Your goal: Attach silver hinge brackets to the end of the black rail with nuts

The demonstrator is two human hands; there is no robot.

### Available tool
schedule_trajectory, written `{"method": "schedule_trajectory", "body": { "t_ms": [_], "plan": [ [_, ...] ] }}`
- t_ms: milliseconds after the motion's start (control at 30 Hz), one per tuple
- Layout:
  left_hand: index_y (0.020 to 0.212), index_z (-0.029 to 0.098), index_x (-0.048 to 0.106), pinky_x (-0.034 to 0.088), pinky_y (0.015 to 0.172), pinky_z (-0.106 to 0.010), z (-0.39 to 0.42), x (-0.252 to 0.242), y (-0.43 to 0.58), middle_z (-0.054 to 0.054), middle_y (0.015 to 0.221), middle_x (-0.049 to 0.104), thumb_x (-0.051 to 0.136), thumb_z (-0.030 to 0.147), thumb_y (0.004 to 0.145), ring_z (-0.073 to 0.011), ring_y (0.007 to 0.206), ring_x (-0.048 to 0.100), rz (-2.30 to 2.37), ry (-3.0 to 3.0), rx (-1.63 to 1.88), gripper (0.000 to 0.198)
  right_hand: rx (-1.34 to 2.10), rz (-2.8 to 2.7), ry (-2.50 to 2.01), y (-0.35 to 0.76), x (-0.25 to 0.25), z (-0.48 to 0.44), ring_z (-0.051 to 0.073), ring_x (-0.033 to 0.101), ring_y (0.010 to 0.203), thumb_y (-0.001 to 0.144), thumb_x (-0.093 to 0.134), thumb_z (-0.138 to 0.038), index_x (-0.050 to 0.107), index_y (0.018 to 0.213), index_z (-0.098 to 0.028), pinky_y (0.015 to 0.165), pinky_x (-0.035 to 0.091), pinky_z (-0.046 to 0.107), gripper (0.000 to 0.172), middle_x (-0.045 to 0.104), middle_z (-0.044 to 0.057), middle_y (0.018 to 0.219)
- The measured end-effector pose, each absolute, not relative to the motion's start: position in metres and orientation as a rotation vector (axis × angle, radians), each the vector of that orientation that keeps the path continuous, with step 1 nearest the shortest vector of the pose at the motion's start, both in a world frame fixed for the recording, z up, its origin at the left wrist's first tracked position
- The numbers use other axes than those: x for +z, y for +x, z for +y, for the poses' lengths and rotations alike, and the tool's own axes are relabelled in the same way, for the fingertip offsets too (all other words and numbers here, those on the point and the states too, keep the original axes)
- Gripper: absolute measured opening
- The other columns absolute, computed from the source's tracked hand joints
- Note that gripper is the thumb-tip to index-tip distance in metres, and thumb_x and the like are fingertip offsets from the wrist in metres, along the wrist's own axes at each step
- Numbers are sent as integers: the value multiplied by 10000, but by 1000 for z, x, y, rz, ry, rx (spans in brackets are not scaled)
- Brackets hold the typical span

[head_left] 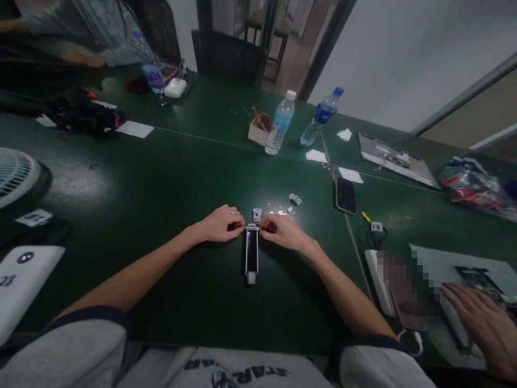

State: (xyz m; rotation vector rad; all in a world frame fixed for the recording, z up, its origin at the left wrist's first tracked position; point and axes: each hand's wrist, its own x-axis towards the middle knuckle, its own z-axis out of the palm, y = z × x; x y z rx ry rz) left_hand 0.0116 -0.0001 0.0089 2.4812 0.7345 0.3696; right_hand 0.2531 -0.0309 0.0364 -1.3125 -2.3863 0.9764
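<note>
A narrow silver-edged device with a long black face point(252, 252) lies on the green table, its short grey end pointing towards me. Across its far end runs a small metal crosspiece point(252, 228). My left hand point(224, 224) pinches the left end of this crosspiece between thumb and fingers. At the right end, my right hand point(285, 231) is closed in a similar pinch, its fingertips partly hidden. Just beyond the device sits a small metal block with holes point(257, 214). Several small rings point(290, 209) and another metal part point(295, 199) lie past my right hand.
Two water bottles point(280, 123) point(322, 117) and a small box point(258, 132) stand farther back. A phone point(346, 195) lies to the right. A co-worker's hand point(480, 323) rests at lower right. White power bank point(26, 288) and fan point(16, 175) are left.
</note>
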Motion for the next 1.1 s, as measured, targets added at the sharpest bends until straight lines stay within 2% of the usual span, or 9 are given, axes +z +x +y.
{"method": "schedule_trajectory", "body": {
  "t_ms": [433,633,767,867,967,1100],
  "plan": [
    [841,169,619,341,718,-315,0,11,11,-20,764,603,486,287,885,-176,745,518,738,2484,343,183,948,-2410,-1316,252,37,-32,108,521,622,815,586,-178,583,838,-164,576,384,230,28,593,-6,717],
    [841,166,622,342,720,-315,0,12,12,-22,765,604,483,286,886,-176,746,523,735,2488,343,189,996,-2420,-1376,264,53,-27,125,565,669,796,640,-201,596,951,-161,616,432,251,166,637,18,801],
    [848,166,627,344,720,-312,-2,16,12,-22,772,610,490,283,878,-175,746,527,734,2483,344,183,619,-2377,-1496,279,57,-10,150,577,737,851,586,-212,619,964,-161,690,440,286,128,650,47,861],
    [840,165,627,342,719,-312,-2,16,12,-23,762,610,491,275,871,-178,754,530,739,2485,340,178,369,-2362,-1542,282,43,3,189,582,870,882,548,-202,641,1010,-162,787,441,319,163,643,79,951],
    [851,170,627,339,722,-311,-1,15,12,-20,769,611,486,286,880,-176,761,528,732,2486,347,185,265,-2424,-1561,277,26,11,227,561,977,907,526,-229,656,1073,-174,854,434,347,217,628,107,1032],
    [853,170,624,339,731,-313,-1,12,12,-17,768,608,481,285,886,-174,758,525,722,2490,357,186,184,-2502,-1605,273,17,15,240,549,957,916,503,-216,682,1036,-183,848,431,360,219,631,115,998]
  ]
}}
